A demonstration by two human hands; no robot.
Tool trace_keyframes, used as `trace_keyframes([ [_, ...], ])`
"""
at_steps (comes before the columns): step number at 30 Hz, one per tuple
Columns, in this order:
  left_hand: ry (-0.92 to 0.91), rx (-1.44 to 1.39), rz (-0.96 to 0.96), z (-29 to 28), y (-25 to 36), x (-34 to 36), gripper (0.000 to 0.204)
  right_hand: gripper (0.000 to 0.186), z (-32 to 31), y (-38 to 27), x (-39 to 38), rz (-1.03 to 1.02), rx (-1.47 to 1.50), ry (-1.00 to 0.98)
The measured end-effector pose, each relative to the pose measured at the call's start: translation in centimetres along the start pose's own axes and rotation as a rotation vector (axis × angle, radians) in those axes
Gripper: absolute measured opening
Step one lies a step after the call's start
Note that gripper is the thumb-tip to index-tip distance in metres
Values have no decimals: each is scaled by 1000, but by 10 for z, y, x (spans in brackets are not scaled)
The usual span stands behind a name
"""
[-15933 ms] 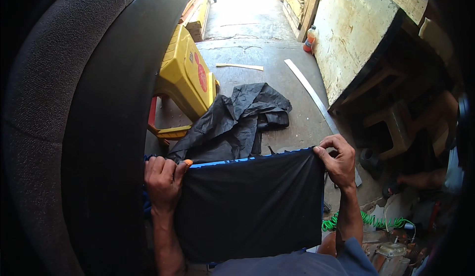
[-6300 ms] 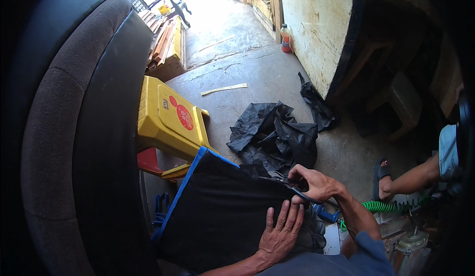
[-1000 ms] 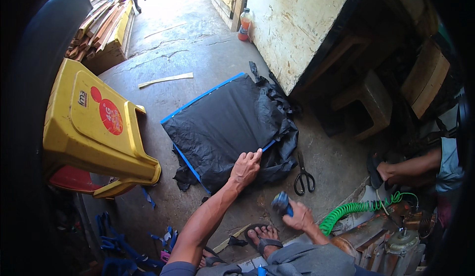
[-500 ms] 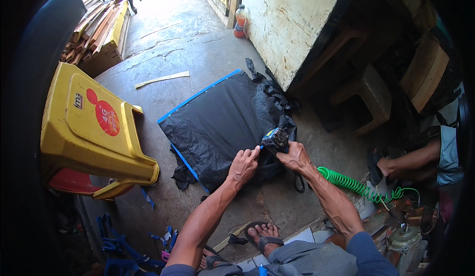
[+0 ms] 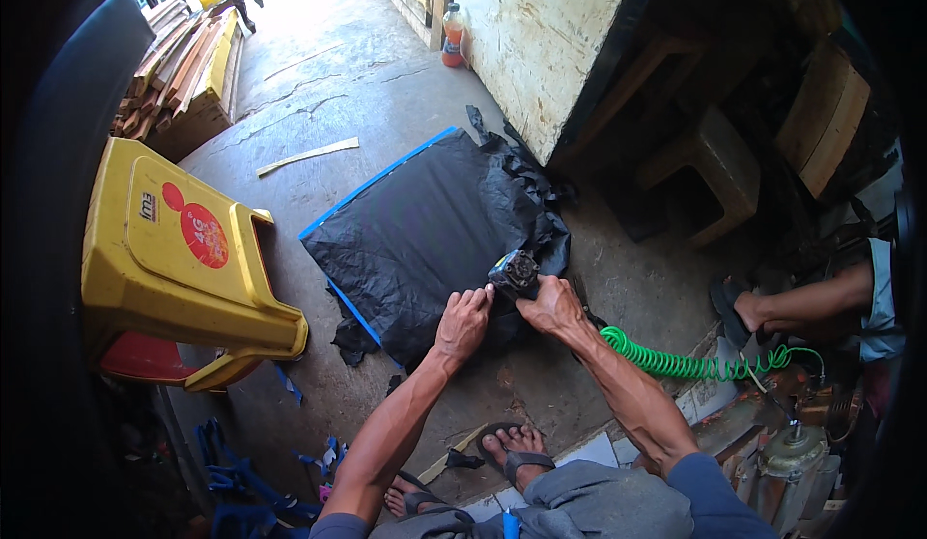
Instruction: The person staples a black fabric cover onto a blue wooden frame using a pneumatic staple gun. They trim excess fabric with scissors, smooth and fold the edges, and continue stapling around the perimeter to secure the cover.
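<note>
A square panel covered in thin black fabric (image 5: 406, 220) lies on the floor ahead of me, with blue strips (image 5: 381, 178) along its left edges. My left hand (image 5: 463, 324) is at its near edge, fingers bent and pinching the black fabric there. My right hand (image 5: 552, 305) grips a staple gun (image 5: 515, 273), dark with a yellow and blue label, at the same edge. The gun's nose is hidden from view, close beside my left fingertips. A green coiled air hose (image 5: 666, 358) runs to the right from behind my right forearm.
A yellow plastic stool (image 5: 183, 249) lies tipped at the left, with blue scraps (image 5: 241, 476) below it. Wood strips (image 5: 183, 70) are stacked beyond. A pale board (image 5: 531, 37) and a bottle (image 5: 453, 35) stand ahead. Another person's leg (image 5: 811, 302) and a compressor (image 5: 792, 457) are at right.
The whole view has shifted slightly. My right hand and the staple gun have moved a little left along the near edge; my left hand has also moved slightly left, still on the fabric.
</note>
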State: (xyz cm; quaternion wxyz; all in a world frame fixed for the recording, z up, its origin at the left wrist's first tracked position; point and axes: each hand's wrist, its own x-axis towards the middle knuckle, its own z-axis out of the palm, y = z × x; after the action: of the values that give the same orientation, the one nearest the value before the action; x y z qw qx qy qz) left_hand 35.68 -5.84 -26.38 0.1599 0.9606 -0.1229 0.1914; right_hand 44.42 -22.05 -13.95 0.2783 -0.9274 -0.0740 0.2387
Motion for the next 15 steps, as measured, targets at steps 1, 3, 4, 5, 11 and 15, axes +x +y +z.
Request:
trace_keyframes([
  [1,8,-65,-67,-4,-3,-3,47,48,2,-4,-1,22,-29,0],
  [3,33,-202,-184,-9,-6,-12,47,49,0,-5,-1,38,-50,14],
  [4,127,-128,-278,-13,-8,-20,48,49,-1,-2,1,26,-42,17],
  [5,143,-44,-275,-26,-11,-19,47,49,-1,1,3,16,-32,22],
  [11,-23,105,-138,-56,-33,-39,41,51,-5,-5,-4,25,15,32],
  [15,-132,268,140,-62,-39,-34,34,49,3,-3,-7,47,33,84],
])
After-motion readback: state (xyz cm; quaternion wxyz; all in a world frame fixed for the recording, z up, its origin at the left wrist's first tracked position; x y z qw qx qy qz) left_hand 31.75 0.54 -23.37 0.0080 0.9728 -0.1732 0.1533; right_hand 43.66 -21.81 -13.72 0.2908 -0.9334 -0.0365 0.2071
